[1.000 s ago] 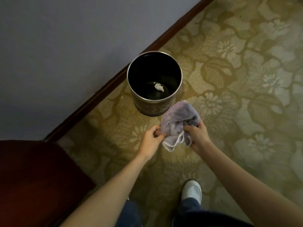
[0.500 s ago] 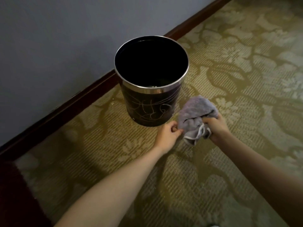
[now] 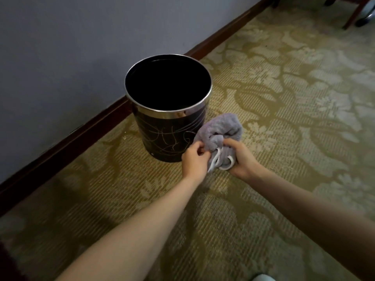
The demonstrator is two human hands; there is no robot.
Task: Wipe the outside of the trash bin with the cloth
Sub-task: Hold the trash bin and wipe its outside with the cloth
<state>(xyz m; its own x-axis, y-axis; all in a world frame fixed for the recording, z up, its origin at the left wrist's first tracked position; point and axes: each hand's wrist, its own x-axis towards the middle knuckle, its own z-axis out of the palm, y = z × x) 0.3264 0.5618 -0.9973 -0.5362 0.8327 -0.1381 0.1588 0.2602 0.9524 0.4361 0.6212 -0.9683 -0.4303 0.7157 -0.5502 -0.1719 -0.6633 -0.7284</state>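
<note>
A round black trash bin (image 3: pixel 162 136) with a shiny metal rim and thin pale scribble lines stands upright on the carpet near the wall. A bunched grey-lilac cloth (image 3: pixel 220 130) with white edging hangs just right of the bin's lower side, close to it or touching it. My left hand (image 3: pixel 193 161) pinches the cloth's left edge. My right hand (image 3: pixel 240 157) grips the bundle from the right and below. The bin's inside is dark.
A grey wall (image 3: pixel 71 47) with a dark wooden skirting board (image 3: pixel 67 140) runs diagonally behind the bin. Patterned olive carpet (image 3: pixel 294 98) covers the floor. Furniture legs (image 3: pixel 353 15) show at the top right. A white shoe tip (image 3: pixel 262 277) peeks in at the bottom edge.
My view has dropped lower and closer, so the bin's side shows more and its bottom is hidden. Both hands with the cloth have moved nearer to the bin's right side.
</note>
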